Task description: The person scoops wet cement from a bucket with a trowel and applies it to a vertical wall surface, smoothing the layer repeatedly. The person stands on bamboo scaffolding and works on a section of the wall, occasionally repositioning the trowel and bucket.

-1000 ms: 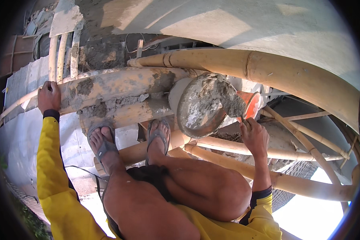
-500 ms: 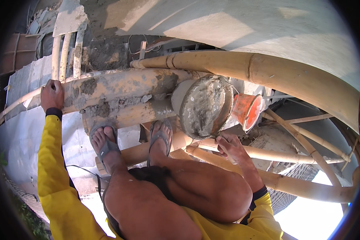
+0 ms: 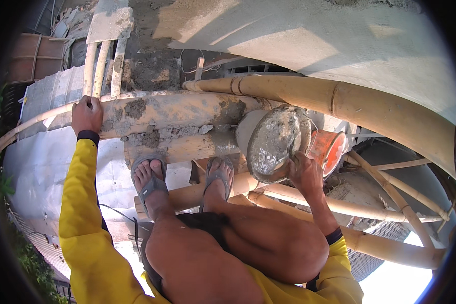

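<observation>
My left hand [image 3: 87,115] is wrapped round a thin bamboo pole [image 3: 50,112] at the left, beside upright bamboo sticks. At the right, my right hand [image 3: 306,175] is closed at the near right edge of a round container [image 3: 268,147] caked with wet grey mortar. Its fingertips reach over the rim; what they hold, if anything, I cannot make out. An orange-red bucket [image 3: 329,153] lies tilted just beyond that hand, its mouth facing right.
My sandalled feet [image 3: 152,180] rest on bamboo poles, close to a mortar-smeared one [image 3: 172,109]. A thick bamboo pole [image 3: 289,91] runs along the grey plastered wall [image 3: 299,35]. Crossed bamboo poles [image 3: 385,185] stand lower right, and metal sheeting [image 3: 35,162] lies below at left.
My right hand has moved up and forward from below the mortar container onto its near right edge. My left hand keeps its grip on the pole. The whole view has shifted slightly.
</observation>
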